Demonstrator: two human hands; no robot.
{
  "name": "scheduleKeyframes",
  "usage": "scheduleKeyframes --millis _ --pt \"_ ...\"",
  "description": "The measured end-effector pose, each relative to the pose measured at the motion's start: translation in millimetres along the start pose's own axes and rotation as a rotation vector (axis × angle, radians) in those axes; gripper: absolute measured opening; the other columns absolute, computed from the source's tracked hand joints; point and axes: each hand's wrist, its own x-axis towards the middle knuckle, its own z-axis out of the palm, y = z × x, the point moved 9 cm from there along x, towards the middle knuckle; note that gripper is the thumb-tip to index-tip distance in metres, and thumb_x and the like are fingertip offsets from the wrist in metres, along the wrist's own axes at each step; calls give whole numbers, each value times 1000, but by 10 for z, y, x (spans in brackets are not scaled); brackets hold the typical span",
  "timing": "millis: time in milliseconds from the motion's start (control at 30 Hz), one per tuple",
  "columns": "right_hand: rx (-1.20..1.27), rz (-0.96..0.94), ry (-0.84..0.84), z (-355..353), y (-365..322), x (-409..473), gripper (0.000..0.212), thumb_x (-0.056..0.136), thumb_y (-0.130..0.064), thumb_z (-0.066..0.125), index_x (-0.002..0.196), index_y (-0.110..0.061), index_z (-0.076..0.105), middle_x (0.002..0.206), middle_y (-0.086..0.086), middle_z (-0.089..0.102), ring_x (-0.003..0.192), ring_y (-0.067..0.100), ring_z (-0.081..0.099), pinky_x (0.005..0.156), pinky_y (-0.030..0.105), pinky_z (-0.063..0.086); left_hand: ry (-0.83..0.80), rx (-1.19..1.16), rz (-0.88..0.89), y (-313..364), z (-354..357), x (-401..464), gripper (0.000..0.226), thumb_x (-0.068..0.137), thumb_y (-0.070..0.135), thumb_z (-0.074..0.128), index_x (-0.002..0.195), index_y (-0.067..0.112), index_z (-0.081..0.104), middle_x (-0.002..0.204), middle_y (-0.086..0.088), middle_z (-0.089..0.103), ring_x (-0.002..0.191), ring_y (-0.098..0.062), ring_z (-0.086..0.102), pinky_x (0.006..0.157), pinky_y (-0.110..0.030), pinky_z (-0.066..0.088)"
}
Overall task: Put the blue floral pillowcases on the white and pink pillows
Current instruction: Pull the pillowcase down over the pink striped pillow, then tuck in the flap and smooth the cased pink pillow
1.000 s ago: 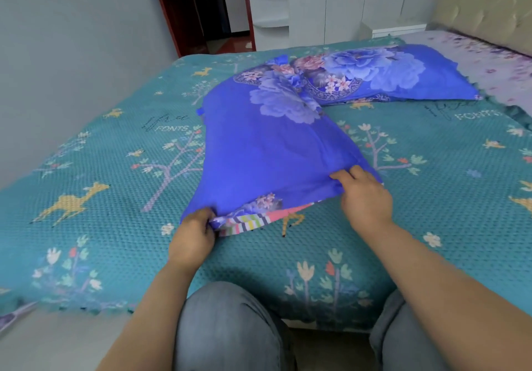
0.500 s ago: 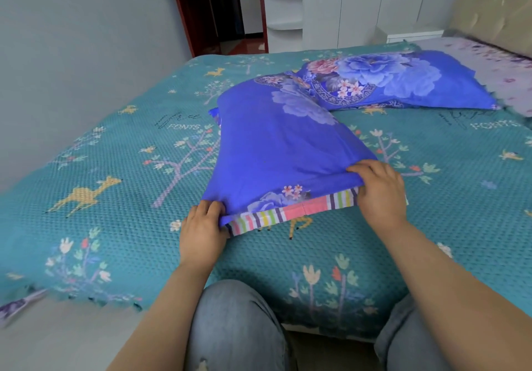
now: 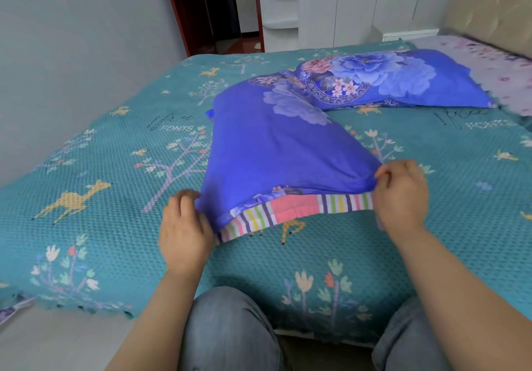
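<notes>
On the teal bedspread [image 3: 431, 226], near its front edge, we list one blue floral pillowcase [image 3: 273, 151] with a pillow inside it. The pillow's striped pink, white and multicolour end [image 3: 302, 208] shows below the open hem, uncovered along the near side. Our left hand [image 3: 184, 226] pinches the hem at the left corner, fingers curled into the cloth. Our right hand [image 3: 400, 195] pinches the hem at the right corner, thumb and fingertips closed on the blue fabric. Both grips are tight on the case; the hem hangs stretched between them.

Behind it, touching the first case's far end, we list a second blue floral pillow [image 3: 388, 79], fully covered, lying flat toward the head of the bed. A pale floral sheet [image 3: 495, 65] lies beyond it, below a padded headboard [image 3: 489, 2]. White wardrobe doors [image 3: 359, 2] and a dark red door frame [image 3: 178, 10] stand at the far wall. Our grey-trousered knees [image 3: 230, 330] sit against the bed's near edge.
</notes>
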Motion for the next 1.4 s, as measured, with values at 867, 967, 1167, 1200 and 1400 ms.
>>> scheduleKeyframes --millis 867,967,1167,1200,1400 --pt "917 -265 -730 -73 -2449 236 53 71 13 48 113 -18 59 97 -3 66 76 3 56 67 18 49 -441 -1446 -996 1026 1409 -223 19 97 15 47 110 14 61 75 -2 74 58 -17 68 54 -30 57" --pt "728 -438 -926 123 -2754 82 62 83 12 51 141 -7 40 135 7 53 112 7 52 78 9 48 -856 -1573 -1076 1715 1371 -555 19 95 20 52 106 11 65 83 -4 74 67 -15 70 63 -31 59" --pt "116 -493 -642 438 -1731 99 47 93 -28 53 138 -33 44 140 -4 50 122 17 51 102 34 40 -1108 -1421 -1003 1648 1291 -923 37 80 56 55 94 23 65 81 4 72 73 -10 67 62 -22 53" --pt "-5 -459 -625 481 -1440 66 46 93 -35 52 138 -35 44 145 -6 44 129 17 43 108 35 32 -1086 -1423 -1052 1559 1321 -925 44 81 61 51 97 22 65 82 2 72 74 -11 67 63 -23 53" --pt "21 262 -554 413 164 -218 111 58 -92 43 147 -28 22 156 1 20 142 25 21 115 46 17 -1133 -1311 -1130 1530 1339 -1128 39 87 42 62 117 18 57 119 -14 60 70 -22 68 69 -32 57"
